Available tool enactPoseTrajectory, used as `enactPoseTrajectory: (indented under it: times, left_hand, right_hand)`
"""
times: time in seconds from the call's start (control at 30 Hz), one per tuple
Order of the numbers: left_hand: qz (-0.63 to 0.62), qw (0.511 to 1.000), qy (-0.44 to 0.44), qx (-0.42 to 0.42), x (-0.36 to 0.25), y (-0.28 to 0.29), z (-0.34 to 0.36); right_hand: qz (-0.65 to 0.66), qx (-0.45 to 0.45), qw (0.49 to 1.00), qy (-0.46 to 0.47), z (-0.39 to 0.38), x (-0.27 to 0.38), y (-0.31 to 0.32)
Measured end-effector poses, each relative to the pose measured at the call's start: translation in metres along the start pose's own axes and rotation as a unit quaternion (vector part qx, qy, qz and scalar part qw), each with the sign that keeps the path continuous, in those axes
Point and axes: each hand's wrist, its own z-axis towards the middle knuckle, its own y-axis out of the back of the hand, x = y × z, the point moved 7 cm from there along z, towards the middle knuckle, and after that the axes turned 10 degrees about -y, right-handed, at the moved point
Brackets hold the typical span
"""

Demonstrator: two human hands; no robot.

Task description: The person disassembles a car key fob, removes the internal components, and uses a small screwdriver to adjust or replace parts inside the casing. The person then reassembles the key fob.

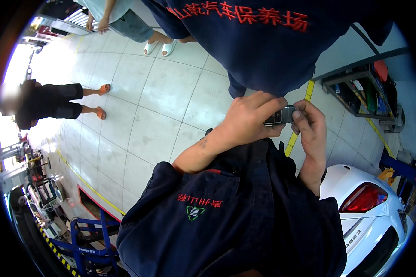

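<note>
Small black key fob (276,117), buttons showing, silvery trim glinting along its edge, greyer at the right end! It sits roughly level in mid-air, body gripped by the left hand (253,114), grey end pinched by the right hand (312,128).

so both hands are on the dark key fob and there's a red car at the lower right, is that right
Not quite: the car is white; its tail light is red. The head view shows this. The left hand and right hand are indeed on the dark key fob.
</note>
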Motion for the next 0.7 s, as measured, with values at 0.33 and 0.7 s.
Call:
enactPoseTrajectory:
  times: [0.33,0.7]
  left_hand:
    - [-0.019,0.999,0.012,0.041,0.003,0.004,0.002]
    - [-0.119,0.990,0.035,0.063,0.012,0.013,-0.009]
  right_hand:
    - [-0.022,-0.016,0.999,0.039,-0.003,-0.003,-0.001]
    - [0.037,-0.001,0.996,0.076,-0.002,-0.003,0.001]
